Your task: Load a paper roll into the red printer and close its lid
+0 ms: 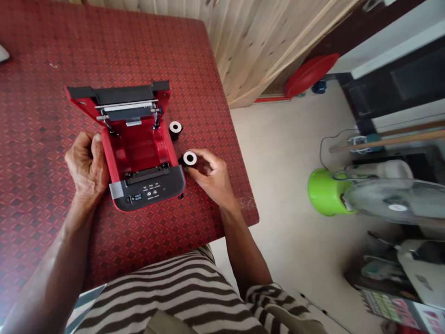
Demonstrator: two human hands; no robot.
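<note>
A red and black label printer (149,188) stands on the patterned red table with its lid (121,99) raised. Its red paper bay (135,148) holds no roll. My left hand (88,162) is closed against the printer's left side, its thumb along the upper edge. Beside the printer's right front corner, my right hand (210,174) has thumb and fingers around a small black roll with a white end ring (189,158). A second such roll (175,127) stands just beyond it, close to the printer's right wall and touched by neither hand.
The red table (45,111) ends at a right edge near my right forearm. Wooden panelling (250,41) rises behind it. On the floor to the right are a green stool or bucket (321,192) and a fan (396,204). A white object (3,53) shows at far left.
</note>
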